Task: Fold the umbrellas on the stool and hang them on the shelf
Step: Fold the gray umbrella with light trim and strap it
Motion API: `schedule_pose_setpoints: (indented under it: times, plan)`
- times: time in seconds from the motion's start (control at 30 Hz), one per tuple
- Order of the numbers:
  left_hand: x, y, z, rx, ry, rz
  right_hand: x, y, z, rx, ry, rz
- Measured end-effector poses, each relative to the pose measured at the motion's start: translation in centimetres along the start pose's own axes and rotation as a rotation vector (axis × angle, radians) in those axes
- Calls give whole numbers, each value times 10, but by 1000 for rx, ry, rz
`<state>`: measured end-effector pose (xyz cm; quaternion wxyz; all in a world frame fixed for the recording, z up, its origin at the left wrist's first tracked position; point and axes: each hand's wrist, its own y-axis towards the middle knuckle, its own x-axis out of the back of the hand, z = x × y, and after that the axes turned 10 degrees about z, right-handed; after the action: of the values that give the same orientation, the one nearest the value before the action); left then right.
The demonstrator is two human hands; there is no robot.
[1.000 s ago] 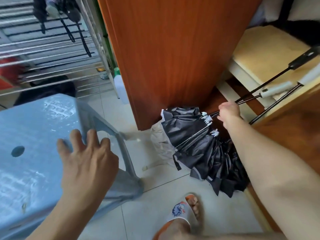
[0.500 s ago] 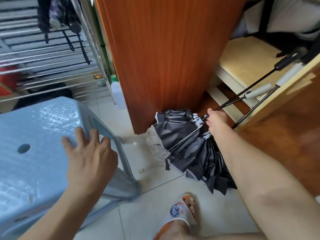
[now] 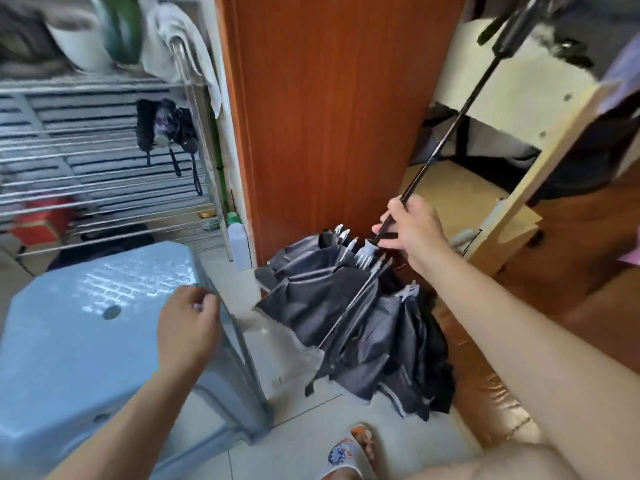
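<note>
Black umbrella [image 3: 349, 317] half collapsed on the tiled floor [image 3: 298, 445] against the wooden door [image 3: 329, 109], shaft now raised steeply where half a second ago it slanted low toward the bench. Right hand [image 3: 414, 230] clenched round the shaft just above the rib tips; left hand [image 3: 188, 329] curled over the blue stool [image 3: 79, 341] edge, earlier spread flat. Folded umbrellas [image 3: 166, 126] hanging on the wire shelf [image 3: 86, 188]; no legible writing.

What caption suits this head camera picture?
Right hand grips the black umbrella's shaft, canopy on the floor; left hand over blue stool.
</note>
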<state>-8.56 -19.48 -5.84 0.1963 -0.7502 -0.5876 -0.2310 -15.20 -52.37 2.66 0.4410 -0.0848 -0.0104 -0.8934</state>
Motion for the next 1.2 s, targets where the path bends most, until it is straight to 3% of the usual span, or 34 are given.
schedule_pose_setpoints:
  times: [0.1, 0.23, 0.3, 0.4, 0.47, 0.6, 0.87, 0.97, 1.1, 1.2]
  plan:
    - [34, -3, -30, 6, -58, 55, -1, -24, 80, 108, -7, 72]
    - [110, -32, -105, -266, -215, -93, -34, -55, 167, 226, -58, 181]
    - [147, -55, -143, -383, -338, -17, -66, -76, 203, 259, -70, 247]
    - [179, -63, -167, -419, -67, 149, -123, -111, 246, 310, -80, 346]
    - [189, -56, -170, -409, 84, 144, -161, -131, 269, 335, -68, 410]
    - [208, -33, -153, -291, 81, 17, -212, -152, 303, 327, -3, 529]
    - [232, -20, -72, -71, 346, -109, -257, -143, 295, 233, 171, 591]
    - [242, -21, -55, -66, 259, -32, -264, -134, 286, 147, 241, 562]
    - [252, -26, -28, -79, 478, -82, -269, -122, 255, 68, 363, 617]
    - [269, -36, 1, -66, 634, -109, -245, -88, 227, 102, 453, 405]
